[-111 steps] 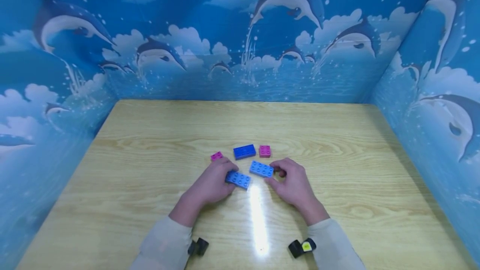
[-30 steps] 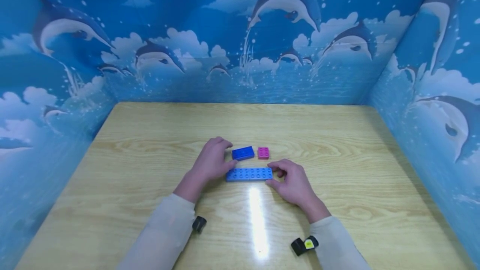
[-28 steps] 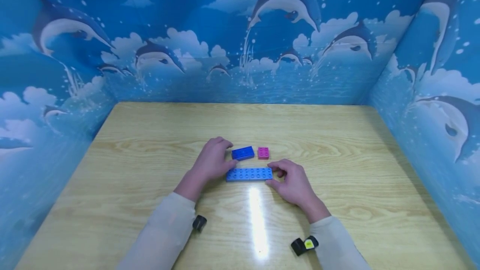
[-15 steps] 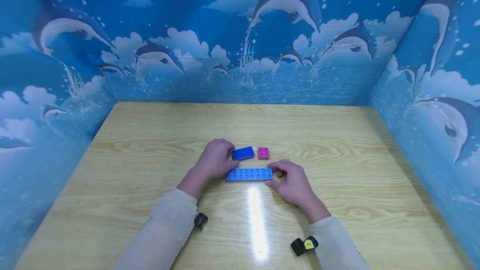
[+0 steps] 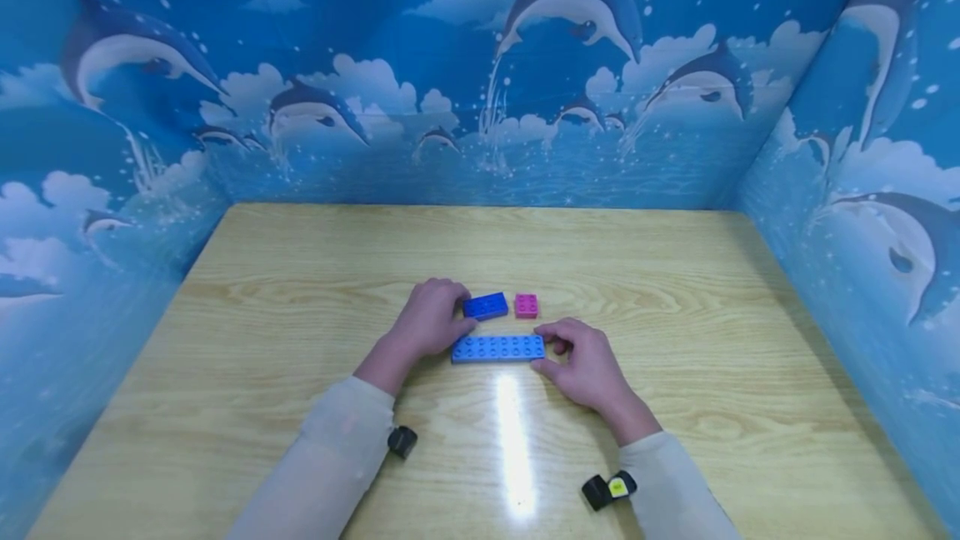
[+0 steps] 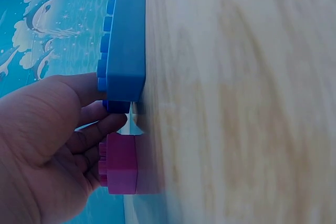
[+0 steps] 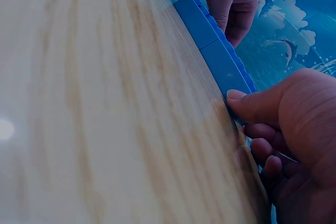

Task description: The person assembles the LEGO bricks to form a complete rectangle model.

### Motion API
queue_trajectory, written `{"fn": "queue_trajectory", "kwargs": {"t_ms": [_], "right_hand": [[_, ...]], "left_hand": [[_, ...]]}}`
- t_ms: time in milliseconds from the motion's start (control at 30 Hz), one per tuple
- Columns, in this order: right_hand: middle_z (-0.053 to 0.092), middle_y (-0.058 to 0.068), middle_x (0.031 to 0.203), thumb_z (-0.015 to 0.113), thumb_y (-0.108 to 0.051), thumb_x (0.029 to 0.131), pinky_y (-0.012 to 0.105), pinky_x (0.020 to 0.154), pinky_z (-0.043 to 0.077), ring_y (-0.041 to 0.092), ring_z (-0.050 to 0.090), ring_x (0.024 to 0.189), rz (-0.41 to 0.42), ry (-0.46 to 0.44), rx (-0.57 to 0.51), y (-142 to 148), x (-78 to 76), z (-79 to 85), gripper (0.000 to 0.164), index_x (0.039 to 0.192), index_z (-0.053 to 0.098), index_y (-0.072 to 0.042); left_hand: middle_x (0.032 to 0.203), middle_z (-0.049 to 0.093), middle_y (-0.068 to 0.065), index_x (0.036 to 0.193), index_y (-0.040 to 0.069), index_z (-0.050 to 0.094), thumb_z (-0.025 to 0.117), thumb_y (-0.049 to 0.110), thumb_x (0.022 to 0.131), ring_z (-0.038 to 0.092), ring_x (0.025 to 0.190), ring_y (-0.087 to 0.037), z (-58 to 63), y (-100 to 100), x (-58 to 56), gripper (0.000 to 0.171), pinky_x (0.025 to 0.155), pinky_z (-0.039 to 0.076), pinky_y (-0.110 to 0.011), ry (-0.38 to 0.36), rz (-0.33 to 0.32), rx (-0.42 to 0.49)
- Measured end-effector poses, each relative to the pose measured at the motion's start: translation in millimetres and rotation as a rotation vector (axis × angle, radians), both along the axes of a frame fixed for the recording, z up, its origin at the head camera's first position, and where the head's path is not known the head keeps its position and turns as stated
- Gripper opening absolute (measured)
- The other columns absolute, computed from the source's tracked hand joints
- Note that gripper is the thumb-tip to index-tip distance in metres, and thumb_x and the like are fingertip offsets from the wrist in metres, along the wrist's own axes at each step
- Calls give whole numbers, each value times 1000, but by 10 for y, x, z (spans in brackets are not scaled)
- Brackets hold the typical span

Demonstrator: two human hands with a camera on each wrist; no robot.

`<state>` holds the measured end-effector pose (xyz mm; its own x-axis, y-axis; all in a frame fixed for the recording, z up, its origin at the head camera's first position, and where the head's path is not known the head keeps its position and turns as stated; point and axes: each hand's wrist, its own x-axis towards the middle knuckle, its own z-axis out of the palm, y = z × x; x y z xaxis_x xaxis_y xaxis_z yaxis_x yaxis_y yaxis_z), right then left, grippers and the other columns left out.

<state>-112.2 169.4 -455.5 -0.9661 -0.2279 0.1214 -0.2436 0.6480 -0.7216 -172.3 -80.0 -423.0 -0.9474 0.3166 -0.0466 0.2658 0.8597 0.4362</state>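
Two light blue toy bricks (image 5: 498, 348) lie end to end on the table as one row, studs up. My right hand (image 5: 585, 361) pinches the right end of this row, its thumb (image 7: 249, 106) on the near side in the right wrist view. My left hand (image 5: 429, 319) is at the left end of a dark blue brick (image 5: 485, 307), index finger at its far side and thumb at its near side, beside the light blue row. In the left wrist view a pink brick (image 6: 122, 163) stands by the left fingers; the head view hides it behind the hand.
Another pink brick (image 5: 527, 306) sits just right of the dark blue brick. The wooden table (image 5: 637, 273) reaches back to a dolphin-printed backdrop (image 5: 300, 157), which also lines both sides. A bright light reflection lies on the near tabletop.
Since the earliest frame the two light blue bricks have come together in one straight row. My left hand has left them, moved up and closed in on the dark blue brick's left end.
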Motion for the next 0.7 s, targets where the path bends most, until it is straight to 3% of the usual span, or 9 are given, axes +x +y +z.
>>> {"fn": "queue_trajectory", "kwargs": {"t_ms": [433, 700], "right_hand": [[63, -4, 92, 87, -11, 77, 34, 73, 51, 15, 56, 81, 1, 0, 5, -4, 3, 14, 39, 113, 73, -8], [63, -3, 93, 87, -10, 77, 35, 73, 51, 15, 56, 81, 3, 1, 0, 1, -1, 17, 38, 113, 73, -8]], "left_hand": [[104, 67, -1, 117, 9, 71, 80, 29, 87, 57, 100, -18, 4, -21, 29, 38, 94, 46, -38, 34, 11, 62], [108, 66, 1, 117, 12, 71, 80, 30, 87, 56, 104, -17, 50, -47, 127, 36, 95, 46, -38, 0, 22, 159]]}}
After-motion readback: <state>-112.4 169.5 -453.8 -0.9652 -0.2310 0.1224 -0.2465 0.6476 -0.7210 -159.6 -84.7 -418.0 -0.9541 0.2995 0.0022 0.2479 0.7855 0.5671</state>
